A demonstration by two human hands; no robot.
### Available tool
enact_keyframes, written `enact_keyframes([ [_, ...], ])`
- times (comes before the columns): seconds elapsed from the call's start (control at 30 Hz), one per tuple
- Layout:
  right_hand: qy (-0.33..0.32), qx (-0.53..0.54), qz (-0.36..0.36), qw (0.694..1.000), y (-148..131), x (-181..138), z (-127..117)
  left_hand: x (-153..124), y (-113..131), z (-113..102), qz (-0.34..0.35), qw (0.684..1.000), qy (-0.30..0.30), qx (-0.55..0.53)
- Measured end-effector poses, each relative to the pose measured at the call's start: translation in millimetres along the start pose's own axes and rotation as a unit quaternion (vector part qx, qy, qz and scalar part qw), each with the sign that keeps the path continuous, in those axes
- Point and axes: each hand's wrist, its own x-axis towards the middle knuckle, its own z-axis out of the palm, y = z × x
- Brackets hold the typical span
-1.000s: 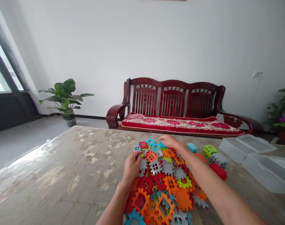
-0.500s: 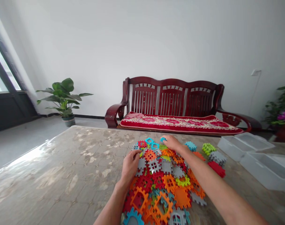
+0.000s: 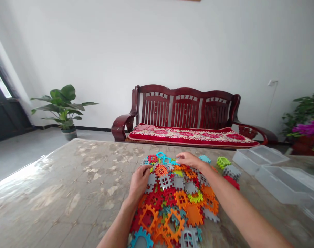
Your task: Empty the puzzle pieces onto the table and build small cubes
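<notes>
A heap of toothed plastic building tiles in orange, red, grey, blue and lime covers the table in front of me. At its far side my right hand [image 3: 187, 159] pinches a blue tile [image 3: 174, 162], low over the heap. My left hand [image 3: 139, 178] lies at the left edge beside grey tiles [image 3: 152, 179], its fingers curled; what they hold, if anything, is hidden. Between the hands are an orange window tile [image 3: 161, 170] and a grey window tile [image 3: 165, 182]. Two blue frame tiles [image 3: 166, 160] lie at the far edge.
Right of my right forearm stand stacks of lime tiles [image 3: 223, 161], grey tiles [image 3: 231, 171] and red tiles [image 3: 231, 182]. Clear plastic boxes [image 3: 272, 186] sit farther right on the patterned tablecloth [image 3: 95, 186]. Beyond the table is a wooden bench [image 3: 186, 113].
My right hand has come down and nearer with the blue tile, onto the heap's far part. My left hand has stayed at the left edge. The whole view has shifted slightly.
</notes>
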Motion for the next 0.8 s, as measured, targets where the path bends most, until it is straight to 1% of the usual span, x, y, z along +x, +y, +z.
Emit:
enact_keyframes([
  [0.1,-0.011,-0.033,-0.005,0.999,-5.8,0.2,2.4,0.1,0.3,-0.6,0.002,1.000,0.004,0.002],
  [0.27,0.015,-0.090,0.026,0.995,-14.5,2.7,10.5,0.9,-1.3,-0.1,0.000,1.000,0.004,-0.005],
  [0.43,0.021,-0.086,0.036,0.995,-18.2,1.9,14.5,1.0,-1.7,0.4,0.004,1.000,0.001,-0.006],
  [0.67,0.005,-0.061,0.017,0.998,-15.7,-2.3,3.8,0.7,-1.7,-0.1,0.002,1.000,-0.001,0.007],
  [0.8,0.046,-0.080,-0.002,0.996,-21.9,-8.0,-1.5,0.4,-2.1,0.2,0.002,1.000,0.000,0.012],
])
